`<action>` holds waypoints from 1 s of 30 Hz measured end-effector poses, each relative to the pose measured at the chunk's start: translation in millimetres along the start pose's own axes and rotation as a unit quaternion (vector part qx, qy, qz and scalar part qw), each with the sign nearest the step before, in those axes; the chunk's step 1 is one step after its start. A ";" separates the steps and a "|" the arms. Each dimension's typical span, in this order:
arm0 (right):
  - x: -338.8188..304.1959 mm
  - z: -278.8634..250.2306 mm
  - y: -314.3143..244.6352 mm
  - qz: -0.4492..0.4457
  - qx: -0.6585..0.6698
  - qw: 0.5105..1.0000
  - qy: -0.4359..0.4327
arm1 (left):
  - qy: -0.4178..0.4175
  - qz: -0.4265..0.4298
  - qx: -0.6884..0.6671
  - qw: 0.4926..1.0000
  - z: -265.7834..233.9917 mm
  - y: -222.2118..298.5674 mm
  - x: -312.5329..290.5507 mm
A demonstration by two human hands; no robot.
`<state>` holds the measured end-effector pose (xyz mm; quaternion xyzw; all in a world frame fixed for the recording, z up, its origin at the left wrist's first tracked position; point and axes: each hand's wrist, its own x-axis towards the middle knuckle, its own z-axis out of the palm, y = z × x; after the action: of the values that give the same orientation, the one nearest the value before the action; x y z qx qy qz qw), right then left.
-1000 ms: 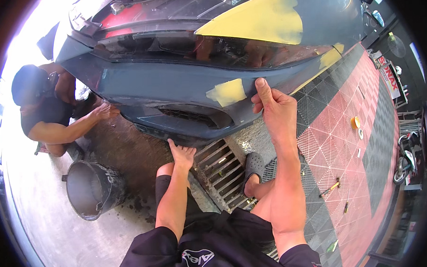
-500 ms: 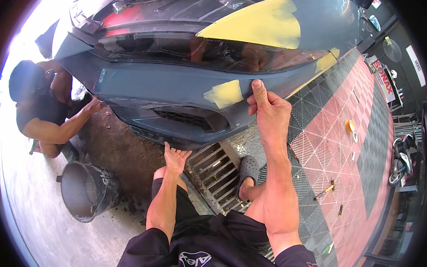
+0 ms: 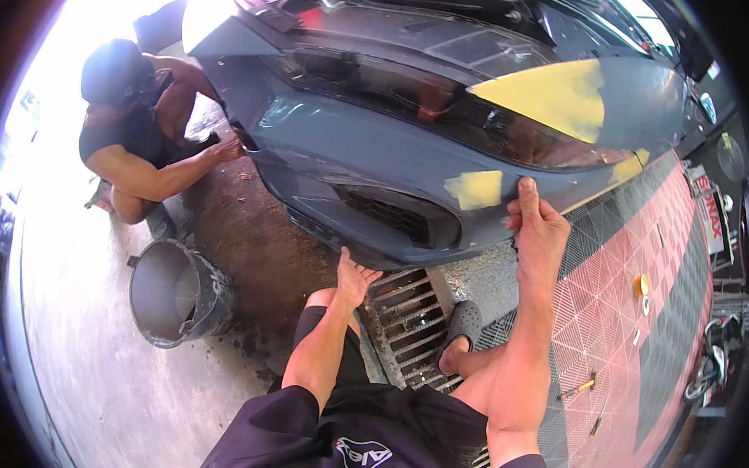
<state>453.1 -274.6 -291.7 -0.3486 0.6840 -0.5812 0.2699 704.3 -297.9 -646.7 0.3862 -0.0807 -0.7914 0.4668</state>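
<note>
A dark grey car bumper (image 3: 364, 160) with a dark mesh grille (image 3: 390, 213) spans the view in front of me, below a headlight (image 3: 436, 100). My left hand (image 3: 358, 277) touches its lower lip, palm turned up and fingers spread. On the right, my right hand (image 3: 539, 220) is closed at the bumper's side, thumb up and fingers curled in. Beside that thumb is a yellow patch (image 3: 474, 189) on the bumper. Part of the grip is hidden by the hand itself. At the bumper's left end, a crouching co-worker's hand (image 3: 230, 148) touches the edge.
A black bucket (image 3: 216, 301) stands at left on wet concrete. A metal drain grate (image 3: 406, 324) lies below the bumper, next to my shoe (image 3: 464, 323). Red and grey floor tiles (image 3: 601, 333) at right hold a hammer (image 3: 579, 386) and a yellow roll (image 3: 640, 285).
The view has shifted, so the bumper, both my hands and the co-worker appear farther right. Both hands keep their places at the bumper, and the co-worker's hand stays at its left end.
</note>
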 end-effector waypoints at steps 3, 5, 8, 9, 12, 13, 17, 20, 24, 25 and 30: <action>4.4 -0.2 7.5 -0.005 0.012 1.000 0.004 | 0.065 0.006 0.025 0.998 12.2 -3.5 -3.3; 6.9 -1.2 8.5 -0.006 0.018 1.000 0.008 | 0.052 0.009 0.021 0.998 15.7 -4.7 -5.7; 4.7 1.9 6.5 -0.007 0.023 1.000 0.004 | 0.032 0.013 0.011 0.999 5.8 -3.5 -4.6; 4.0 3.7 4.3 -0.007 0.023 1.000 0.008 | 0.025 0.012 0.011 1.000 5.1 -1.6 -2.7; 3.3 3.7 5.6 -0.007 0.015 1.000 0.014 | 0.035 0.009 0.011 0.999 6.9 -5.0 -6.6; 3.8 2.2 5.1 -0.010 0.011 1.000 0.016 | 0.041 0.009 0.011 0.999 12.0 -5.7 -7.8; 1.6 2.8 1.2 -0.004 0.002 1.000 0.017 | 0.037 0.007 0.007 0.999 11.3 -3.1 -7.0; 2.3 1.3 3.8 -0.013 0.002 1.000 0.013 | 0.043 0.005 0.006 0.999 10.2 -3.4 -4.8; 3.1 1.7 5.4 -0.003 0.020 1.000 0.015 | 0.052 -0.001 -0.001 0.999 10.3 -5.0 -2.4; 5.0 -0.2 6.0 0.000 0.022 1.000 0.012 | 0.049 0.002 0.004 0.999 11.1 -7.4 -4.1; 7.3 -1.0 10.4 -0.009 0.033 0.999 0.006 | 0.018 0.006 0.018 1.000 7.2 -5.0 -4.8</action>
<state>446.2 -278.9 -301.5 -0.3423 0.6625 -0.6083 0.2718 697.2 -293.0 -641.6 0.4081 -0.0893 -0.7800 0.4658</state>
